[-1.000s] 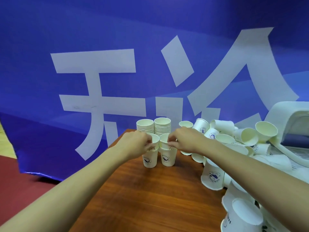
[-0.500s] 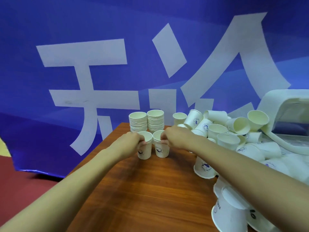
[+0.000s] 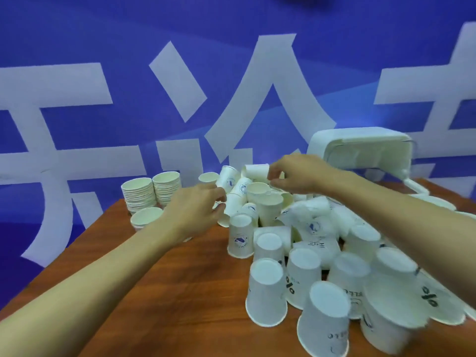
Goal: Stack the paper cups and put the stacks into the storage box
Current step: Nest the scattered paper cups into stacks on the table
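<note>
You have matt white paper cups (image 3: 268, 297) on a table (image 3: 154, 305) of reddish wood grain with a slight sheen. The storage box (image 3: 360, 140) is smooth white plastic.

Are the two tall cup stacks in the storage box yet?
No: one tall stack and its neighbour stand on the table at its far left, apart from the tipped storage box.

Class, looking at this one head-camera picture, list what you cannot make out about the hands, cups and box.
- Head view: whether the left hand or right hand already grips a cup; motion blur smears the fingertips.
- Storage box: its lower inside, behind the right forearm.
- Upright cup by the left wrist: single or nested? The wrist covers its side.
- Pile of cups: its right extent, cut by the frame edge.
</note>
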